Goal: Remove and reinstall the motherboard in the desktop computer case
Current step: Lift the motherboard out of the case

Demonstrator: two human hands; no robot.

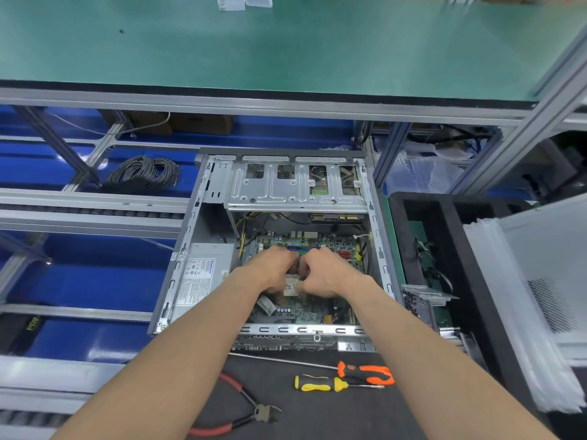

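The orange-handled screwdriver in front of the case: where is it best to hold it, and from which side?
Grip the orange-handled screwdriver by its thick handle at the right end, coming from above. It lies flat on the dark mat, its thin shaft pointing left. The yellow-handled screwdriver lies close on the near side, so a sideways approach looks crowded.

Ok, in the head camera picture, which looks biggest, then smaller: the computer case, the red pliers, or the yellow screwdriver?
1. Computer case, by far the biggest.
2. Red pliers.
3. Yellow screwdriver.
The pliers lie nearer the camera, so their lead over the screwdriver is unsure.
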